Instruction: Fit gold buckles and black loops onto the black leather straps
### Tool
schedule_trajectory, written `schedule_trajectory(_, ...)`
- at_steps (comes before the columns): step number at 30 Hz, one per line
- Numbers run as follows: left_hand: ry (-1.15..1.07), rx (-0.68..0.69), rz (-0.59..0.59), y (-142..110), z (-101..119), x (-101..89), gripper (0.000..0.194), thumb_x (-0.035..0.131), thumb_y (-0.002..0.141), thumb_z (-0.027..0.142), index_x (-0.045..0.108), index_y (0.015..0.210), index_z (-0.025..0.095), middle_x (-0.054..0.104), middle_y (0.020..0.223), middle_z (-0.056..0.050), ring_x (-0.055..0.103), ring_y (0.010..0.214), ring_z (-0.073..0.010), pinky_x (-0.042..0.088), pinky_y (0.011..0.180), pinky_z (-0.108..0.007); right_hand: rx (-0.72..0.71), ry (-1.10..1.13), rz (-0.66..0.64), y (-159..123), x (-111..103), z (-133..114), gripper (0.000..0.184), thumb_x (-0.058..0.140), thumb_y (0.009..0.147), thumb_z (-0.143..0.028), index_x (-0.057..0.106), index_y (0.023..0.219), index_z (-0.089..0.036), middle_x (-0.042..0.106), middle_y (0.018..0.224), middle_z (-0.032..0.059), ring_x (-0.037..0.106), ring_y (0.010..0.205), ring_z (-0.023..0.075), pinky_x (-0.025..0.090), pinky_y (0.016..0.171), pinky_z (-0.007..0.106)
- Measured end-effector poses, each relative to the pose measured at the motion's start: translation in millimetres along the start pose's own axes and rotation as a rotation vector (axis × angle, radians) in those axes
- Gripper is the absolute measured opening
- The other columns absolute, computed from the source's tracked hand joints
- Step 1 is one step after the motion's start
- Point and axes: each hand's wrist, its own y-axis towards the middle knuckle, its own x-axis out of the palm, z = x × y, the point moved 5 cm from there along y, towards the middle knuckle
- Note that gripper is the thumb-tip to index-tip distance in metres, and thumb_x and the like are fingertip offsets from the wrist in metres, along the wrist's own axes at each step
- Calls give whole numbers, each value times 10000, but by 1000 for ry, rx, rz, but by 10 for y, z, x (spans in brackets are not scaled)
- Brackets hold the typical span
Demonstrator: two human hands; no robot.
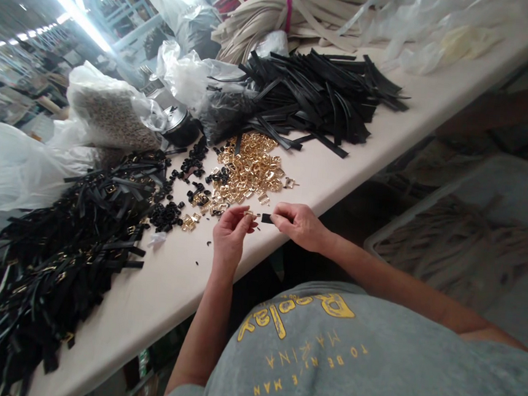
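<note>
My left hand [230, 235] is pinched on a small gold buckle [248, 212] just above the white table's [183, 277] near edge. My right hand [299, 224] pinches the end of a short black strap [266, 218], which points at the buckle. The two hands are a few centimetres apart. Just beyond them lies a heap of gold buckles [245, 172] with small black loops [165, 214] scattered beside it. A pile of black straps with buckles fitted [70, 249] spreads over the table's left side. A second pile of plain black straps [319, 98] lies farther back.
Clear plastic bags [109, 110] of small parts stand at the back left, with a bundle of beige strips [280, 14] behind. A grey bin [474, 229] of strips sits on the floor to the right of the table.
</note>
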Motion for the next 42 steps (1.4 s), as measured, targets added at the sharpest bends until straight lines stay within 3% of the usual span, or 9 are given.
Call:
schedule_trajectory(4,26,14,-37,-28,13,24,268,766,749,333,693,943,163,691,738,-16,661,625,-111,525,603,-210,-85,-162,41,-19,35,-90,82,513,806,-211,542,738,-177,527,663,-16,462,624,118,337,605,244)
schedule_trajectory(10,68,54,-21,-63,64,37,206,754,762,303,704,916,176,674,722,-2,635,607,-97,520,613,-201,-117,-336,37,-49,129,-113,59,520,810,-190,533,753,-184,549,692,3,483,650,133,341,623,249)
schedule_trajectory(15,110,82,-9,-113,64,20,206,704,810,314,701,965,179,704,829,-34,654,682,-114,541,682,-229,-84,-340,44,-52,140,-100,68,520,816,-186,536,750,-181,548,672,1,482,629,131,339,613,248)
schedule_trajectory(22,102,74,-8,-125,49,3,184,700,814,303,697,950,179,709,801,-33,676,710,-131,544,696,-240,-65,-167,23,-65,91,-79,112,529,857,-223,565,761,-177,553,662,-17,485,617,116,343,607,235)
schedule_trajectory(28,110,98,-3,-137,91,13,189,695,822,316,716,957,185,713,867,-53,664,762,-138,543,710,-236,-55,-238,-21,-74,159,-124,94,553,849,-210,589,773,-167,574,673,-5,486,624,113,337,612,242)
schedule_trajectory(31,130,134,-8,-153,117,15,175,680,836,307,712,964,192,710,884,-46,661,780,-138,540,723,-232,34,-39,-43,-55,181,-72,121,568,827,-231,569,726,-163,541,623,-22,465,582,98,338,574,229)
schedule_trajectory(37,64,174,-31,-190,174,57,163,665,853,338,705,932,201,716,902,-50,673,829,-150,535,778,-251,436,847,-295,-117,427,72,275,630,797,-417,534,766,-161,520,585,-52,365,403,42,223,379,175)
schedule_trajectory(42,-73,222,-52,-238,222,81,143,673,846,343,696,903,214,701,948,-50,679,927,-187,525,909,-335,503,1255,-358,-166,558,5,310,716,753,-397,549,842,-151,501,616,-65,302,393,4,206,374,142)
